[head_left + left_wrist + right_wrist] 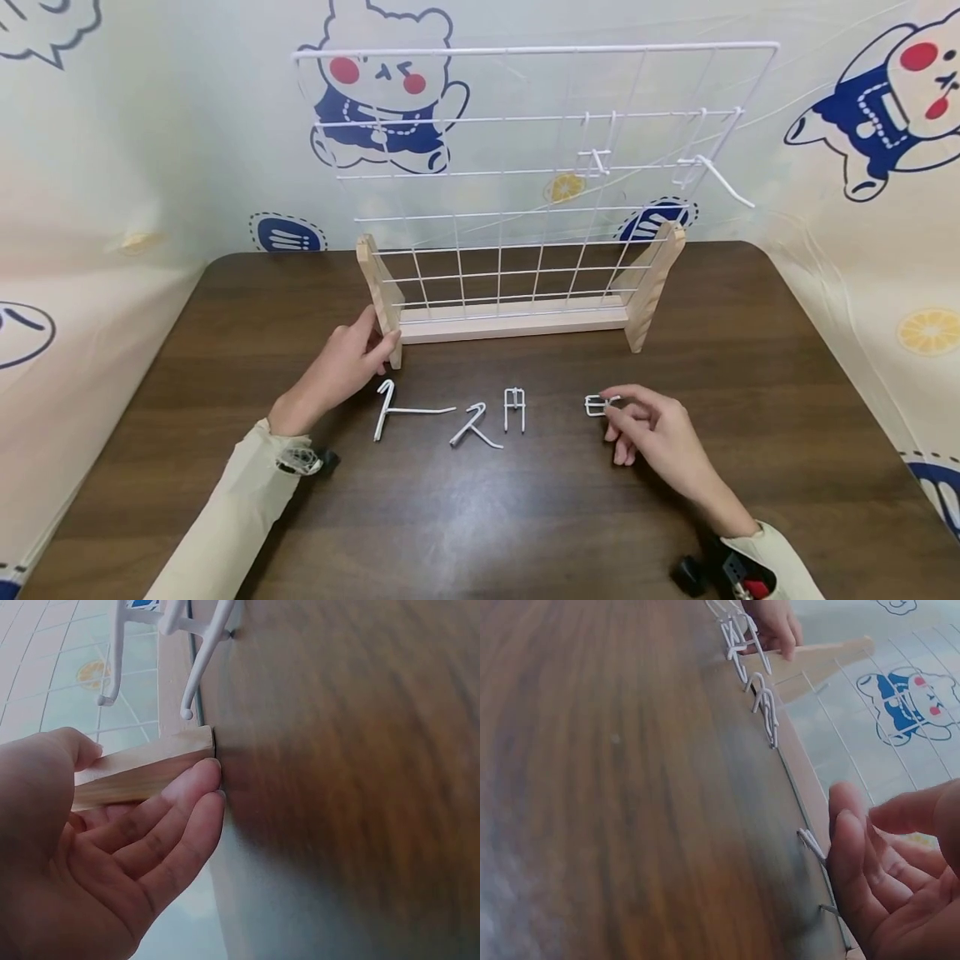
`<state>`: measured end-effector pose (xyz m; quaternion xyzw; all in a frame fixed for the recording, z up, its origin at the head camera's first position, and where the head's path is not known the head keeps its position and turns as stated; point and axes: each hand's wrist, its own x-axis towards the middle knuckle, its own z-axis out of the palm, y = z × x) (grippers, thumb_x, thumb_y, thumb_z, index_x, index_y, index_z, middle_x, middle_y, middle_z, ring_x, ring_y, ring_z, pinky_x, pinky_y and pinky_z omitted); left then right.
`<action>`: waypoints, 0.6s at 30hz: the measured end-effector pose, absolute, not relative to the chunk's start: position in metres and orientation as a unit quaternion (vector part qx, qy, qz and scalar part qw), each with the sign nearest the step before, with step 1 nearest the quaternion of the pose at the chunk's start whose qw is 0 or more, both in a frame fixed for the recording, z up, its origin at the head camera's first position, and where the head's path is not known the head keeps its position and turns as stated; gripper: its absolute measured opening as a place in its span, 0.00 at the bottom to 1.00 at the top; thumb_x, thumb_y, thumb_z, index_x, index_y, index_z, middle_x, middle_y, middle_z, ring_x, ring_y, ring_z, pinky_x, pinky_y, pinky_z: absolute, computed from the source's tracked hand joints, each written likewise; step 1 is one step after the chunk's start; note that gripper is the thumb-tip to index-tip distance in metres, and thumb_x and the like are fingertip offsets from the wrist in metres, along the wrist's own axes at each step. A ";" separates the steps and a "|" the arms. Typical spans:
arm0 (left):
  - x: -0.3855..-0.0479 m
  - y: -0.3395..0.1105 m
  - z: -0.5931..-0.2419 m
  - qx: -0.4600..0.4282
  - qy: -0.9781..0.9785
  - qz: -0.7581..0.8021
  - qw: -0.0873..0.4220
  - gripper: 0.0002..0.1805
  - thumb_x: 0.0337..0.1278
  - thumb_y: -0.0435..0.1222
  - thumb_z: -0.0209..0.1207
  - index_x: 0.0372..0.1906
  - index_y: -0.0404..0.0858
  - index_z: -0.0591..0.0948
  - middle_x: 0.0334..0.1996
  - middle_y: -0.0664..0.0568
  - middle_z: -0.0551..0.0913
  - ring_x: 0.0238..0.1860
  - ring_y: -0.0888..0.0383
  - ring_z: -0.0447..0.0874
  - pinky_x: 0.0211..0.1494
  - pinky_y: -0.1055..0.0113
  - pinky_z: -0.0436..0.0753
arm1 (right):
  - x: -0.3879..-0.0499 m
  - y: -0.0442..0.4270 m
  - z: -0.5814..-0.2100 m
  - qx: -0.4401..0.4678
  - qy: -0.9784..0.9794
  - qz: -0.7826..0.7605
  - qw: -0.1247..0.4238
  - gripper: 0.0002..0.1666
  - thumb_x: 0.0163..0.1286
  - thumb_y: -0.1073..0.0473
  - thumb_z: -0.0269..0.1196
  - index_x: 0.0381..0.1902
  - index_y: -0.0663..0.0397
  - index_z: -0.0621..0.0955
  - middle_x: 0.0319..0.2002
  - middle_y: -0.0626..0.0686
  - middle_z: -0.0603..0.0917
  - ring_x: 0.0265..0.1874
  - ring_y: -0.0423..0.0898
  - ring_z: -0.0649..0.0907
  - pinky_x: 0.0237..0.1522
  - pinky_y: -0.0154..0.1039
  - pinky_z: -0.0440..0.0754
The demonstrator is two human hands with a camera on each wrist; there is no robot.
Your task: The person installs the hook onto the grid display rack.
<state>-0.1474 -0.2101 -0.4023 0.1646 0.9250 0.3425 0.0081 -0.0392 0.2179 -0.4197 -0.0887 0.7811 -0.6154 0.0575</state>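
Rack (517, 325) held, hook (595, 406) at fingertips

Left hand (341, 367) grasps the rack's left leg (379, 279), presumably for steadiness; right hand (654, 429) curls at the hook, near right — grip unclear. Three hooks (471, 427) lie left, spaced perhaps for picking.

Downward head, seemingly sideways wrist views

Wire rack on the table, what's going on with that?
A person's left hand grips the left wooden leg of the rack, and the right hand is at the rightmost loose hook; whether it holds it is unclear. Three more hooks lie on the table, and two others hang on the grid.
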 end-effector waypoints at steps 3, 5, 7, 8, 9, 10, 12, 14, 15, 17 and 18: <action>-0.148 -0.210 -0.401 0.161 0.926 0.341 -0.002 0.22 0.74 0.47 0.52 0.59 0.35 0.68 0.30 0.47 0.84 0.23 0.57 0.83 0.31 0.61 0.83 | -0.039 0.218 -0.421 -0.090 0.781 -0.617 0.039 0.13 0.74 0.63 0.60 0.49 0.70 0.80 0.25 0.64 0.84 0.13 0.51 0.82 0.15 0.45 0.82; -0.146 -0.211 -0.398 0.158 0.927 0.340 -0.011 0.21 0.72 0.46 0.54 0.57 0.35 0.68 0.31 0.46 0.84 0.25 0.56 0.84 0.32 0.60 0.84 | -0.039 0.217 -0.422 -0.089 0.779 -0.620 0.030 0.13 0.74 0.63 0.61 0.47 0.70 0.81 0.26 0.65 0.84 0.14 0.51 0.82 0.16 0.45 0.82; -0.145 -0.212 -0.396 0.160 0.927 0.338 -0.023 0.21 0.71 0.45 0.56 0.56 0.35 0.68 0.35 0.44 0.86 0.29 0.55 0.86 0.35 0.58 0.86 | -0.039 0.215 -0.424 -0.091 0.780 -0.619 0.020 0.12 0.73 0.63 0.61 0.46 0.71 0.81 0.26 0.65 0.83 0.14 0.51 0.82 0.16 0.44 0.82; -0.145 -0.212 -0.395 0.164 0.926 0.339 -0.027 0.21 0.71 0.44 0.57 0.57 0.35 0.68 0.37 0.43 0.86 0.32 0.54 0.87 0.36 0.57 0.86 | -0.038 0.215 -0.424 -0.093 0.779 -0.619 0.015 0.12 0.73 0.63 0.61 0.45 0.71 0.81 0.26 0.65 0.83 0.14 0.50 0.82 0.16 0.43 0.82; -0.145 -0.213 -0.394 0.168 0.924 0.342 -0.032 0.23 0.70 0.43 0.58 0.59 0.34 0.67 0.40 0.42 0.86 0.35 0.52 0.87 0.38 0.55 0.87 | -0.038 0.214 -0.425 -0.098 0.780 -0.617 0.008 0.11 0.73 0.64 0.62 0.45 0.71 0.82 0.25 0.64 0.83 0.14 0.50 0.82 0.16 0.42 0.82; -0.146 -0.213 -0.392 0.174 0.923 0.343 -0.036 0.25 0.70 0.43 0.59 0.62 0.34 0.66 0.43 0.40 0.86 0.38 0.51 0.88 0.41 0.53 0.87 | -0.037 0.214 -0.425 -0.103 0.782 -0.615 0.001 0.11 0.72 0.65 0.62 0.44 0.71 0.82 0.25 0.64 0.82 0.13 0.49 0.81 0.15 0.42 0.81; -0.147 -0.212 -0.391 0.186 0.917 0.351 -0.045 0.30 0.69 0.42 0.59 0.68 0.34 0.63 0.49 0.38 0.84 0.43 0.48 0.88 0.44 0.51 0.87 | -0.036 0.214 -0.425 -0.114 0.783 -0.611 -0.014 0.09 0.72 0.66 0.62 0.43 0.71 0.82 0.23 0.63 0.81 0.13 0.48 0.80 0.14 0.40 0.80; -0.148 -0.211 -0.389 0.196 0.910 0.362 -0.057 0.34 0.69 0.40 0.60 0.72 0.35 0.59 0.53 0.36 0.82 0.46 0.45 0.87 0.47 0.48 0.86 | -0.036 0.214 -0.424 -0.119 0.785 -0.608 -0.024 0.08 0.71 0.67 0.62 0.43 0.69 0.83 0.22 0.61 0.81 0.12 0.48 0.80 0.14 0.40 0.79; -0.148 -0.211 -0.388 0.199 0.906 0.368 -0.064 0.36 0.69 0.39 0.60 0.74 0.36 0.57 0.55 0.35 0.81 0.49 0.44 0.86 0.49 0.47 0.85 | -0.036 0.214 -0.424 -0.120 0.787 -0.605 -0.028 0.08 0.71 0.67 0.62 0.42 0.69 0.83 0.22 0.60 0.80 0.12 0.47 0.80 0.13 0.40 0.79; -0.148 -0.211 -0.388 0.203 0.896 0.389 -0.075 0.38 0.68 0.37 0.60 0.76 0.38 0.55 0.59 0.35 0.78 0.54 0.42 0.83 0.52 0.46 0.83 | -0.036 0.215 -0.423 -0.117 0.789 -0.602 -0.029 0.07 0.71 0.66 0.63 0.42 0.67 0.84 0.21 0.59 0.81 0.12 0.47 0.80 0.13 0.40 0.79; -0.148 -0.211 -0.387 0.204 0.891 0.398 -0.078 0.38 0.68 0.36 0.60 0.76 0.38 0.55 0.60 0.34 0.77 0.56 0.41 0.82 0.53 0.46 0.82 | -0.036 0.215 -0.424 -0.118 0.790 -0.601 -0.027 0.07 0.71 0.67 0.63 0.42 0.67 0.84 0.22 0.59 0.81 0.12 0.47 0.80 0.13 0.40 0.78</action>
